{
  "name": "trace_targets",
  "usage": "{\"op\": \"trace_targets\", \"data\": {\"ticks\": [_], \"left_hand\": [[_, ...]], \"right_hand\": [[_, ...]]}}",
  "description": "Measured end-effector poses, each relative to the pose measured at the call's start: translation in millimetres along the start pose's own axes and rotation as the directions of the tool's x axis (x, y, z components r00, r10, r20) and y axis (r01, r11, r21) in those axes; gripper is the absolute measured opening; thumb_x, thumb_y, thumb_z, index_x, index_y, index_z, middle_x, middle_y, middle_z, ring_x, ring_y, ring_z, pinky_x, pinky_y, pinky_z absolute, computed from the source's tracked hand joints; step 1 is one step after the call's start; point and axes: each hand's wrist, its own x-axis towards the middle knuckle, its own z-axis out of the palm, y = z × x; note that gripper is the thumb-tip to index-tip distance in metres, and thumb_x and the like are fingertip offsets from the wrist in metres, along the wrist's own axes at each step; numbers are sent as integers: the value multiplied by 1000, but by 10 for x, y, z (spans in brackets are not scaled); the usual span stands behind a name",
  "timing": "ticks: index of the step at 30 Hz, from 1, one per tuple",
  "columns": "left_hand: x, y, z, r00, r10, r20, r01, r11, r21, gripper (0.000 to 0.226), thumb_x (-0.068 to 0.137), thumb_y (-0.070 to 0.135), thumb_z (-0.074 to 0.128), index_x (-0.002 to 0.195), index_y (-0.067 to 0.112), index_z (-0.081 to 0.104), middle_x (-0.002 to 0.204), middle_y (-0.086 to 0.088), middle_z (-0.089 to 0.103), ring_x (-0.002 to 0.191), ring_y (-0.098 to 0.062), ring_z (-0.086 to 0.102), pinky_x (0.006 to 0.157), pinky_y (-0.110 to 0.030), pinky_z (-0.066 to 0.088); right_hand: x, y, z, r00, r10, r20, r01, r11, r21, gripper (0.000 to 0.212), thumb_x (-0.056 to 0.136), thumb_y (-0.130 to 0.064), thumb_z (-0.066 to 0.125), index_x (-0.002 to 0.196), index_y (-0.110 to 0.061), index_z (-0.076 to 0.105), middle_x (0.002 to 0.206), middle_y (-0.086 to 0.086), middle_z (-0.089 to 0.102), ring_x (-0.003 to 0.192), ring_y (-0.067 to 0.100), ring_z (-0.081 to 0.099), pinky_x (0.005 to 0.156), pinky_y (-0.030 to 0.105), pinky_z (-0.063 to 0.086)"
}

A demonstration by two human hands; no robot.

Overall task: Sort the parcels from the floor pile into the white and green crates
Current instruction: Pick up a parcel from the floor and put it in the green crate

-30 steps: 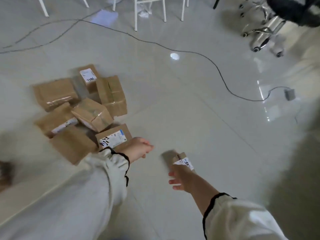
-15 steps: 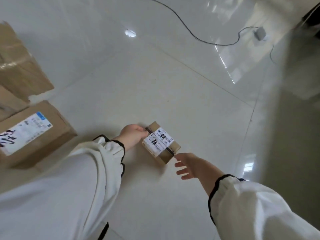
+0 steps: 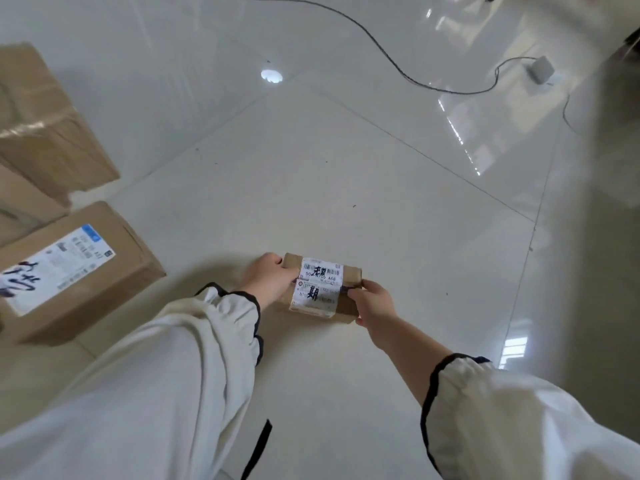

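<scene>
A small brown cardboard parcel (image 3: 320,285) with a white barcode label and black handwriting is held between both hands just over the pale floor. My left hand (image 3: 268,278) grips its left end, fingers curled round the edge. My right hand (image 3: 375,303) grips its right end with the thumb on top. At the left lies a larger brown parcel (image 3: 74,268) with a white and blue label. Behind it, more brown boxes of the floor pile (image 3: 45,126) reach the frame's edge. No crate is in view.
The floor is glossy pale tile (image 3: 346,185). A thin black cable (image 3: 381,46) runs across the far floor to a small grey adapter (image 3: 538,69). A dark blurred shape stands at the top right corner.
The small parcel was gripped only by my left hand; my right hand, which was open beside it, has closed on its right end. The parcel has turned squarer to me.
</scene>
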Motion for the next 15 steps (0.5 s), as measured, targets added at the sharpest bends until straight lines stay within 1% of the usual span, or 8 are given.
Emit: {"op": "trace_targets", "data": {"ticks": [1, 3, 5, 7, 8, 10, 12, 15], "left_hand": [[-14, -81, -84, 999, -50, 7, 50, 999, 4, 25, 72, 35, 63, 76, 11, 61, 76, -3, 67, 69, -21, 65, 59, -28, 53], [-39, -208, -235, 990, -134, 45, 136, 989, -49, 19, 82, 30, 65, 78, 13, 60, 71, -1, 63, 51, -13, 62, 42, -21, 44], [-13, -316, -351, 982, -177, 69, 182, 981, -65, 20, 88, 30, 63, 90, 9, 62, 80, -6, 65, 52, -16, 62, 47, -22, 45], [16, -372, -408, 979, -187, 85, 193, 978, -78, 29, 89, 32, 61, 104, 8, 62, 98, -12, 68, 68, -24, 65, 62, -31, 49], [17, -380, -417, 978, -186, 95, 195, 977, -86, 31, 90, 32, 60, 108, 7, 61, 103, -14, 68, 73, -27, 65, 68, -35, 51], [25, -394, -416, 976, -183, 118, 193, 978, -81, 33, 91, 31, 59, 110, 5, 61, 105, -16, 68, 81, -31, 67, 75, -43, 54], [45, -412, -408, 973, -188, 133, 195, 980, -45, 33, 92, 32, 57, 111, 5, 61, 105, -17, 69, 86, -34, 69, 71, -42, 53], [79, -415, -421, 960, -220, 171, 221, 975, 15, 32, 94, 36, 53, 109, 9, 59, 99, -15, 69, 75, -29, 68, 62, -32, 50]], "right_hand": [[-17, -32, 63, 998, -60, 34, 61, 998, -19, 26, 87, 0, 47, 100, -18, 61, 85, 2, 61, 71, 13, 53, 59, 19, 42], [-50, -83, 182, 990, -110, 84, 114, 992, -49, 28, 87, 2, 46, 99, -17, 64, 75, -4, 59, 64, 7, 50, 52, 16, 38], [-57, -107, 278, 991, -110, 79, 117, 990, -84, 28, 87, 0, 48, 101, -15, 67, 73, -3, 59, 64, 9, 50, 57, 21, 43], [-38, -111, 347, 995, -85, 50, 90, 990, -106, 26, 87, -3, 51, 104, -11, 69, 81, 3, 62, 75, 17, 55, 76, 36, 52], [-27, -104, 372, 996, -74, 41, 79, 990, -115, 26, 87, -5, 53, 106, -10, 69, 86, 5, 63, 80, 20, 56, 83, 39, 52], [-14, -92, 410, 998, -61, 32, 65, 990, -129, 28, 87, -7, 56, 112, -10, 67, 91, 4, 64, 85, 22, 58, 85, 38, 51], [2, -77, 423, 998, -49, 28, 52, 991, -123, 31, 87, -8, 59, 117, -11, 64, 93, 3, 63, 88, 22, 60, 88, 39, 53], [21, -87, 419, 999, 3, 46, 1, 995, -99, 35, 87, -8, 58, 121, -14, 61, 91, 4, 61, 86, 22, 58, 92, 44, 52]]}}
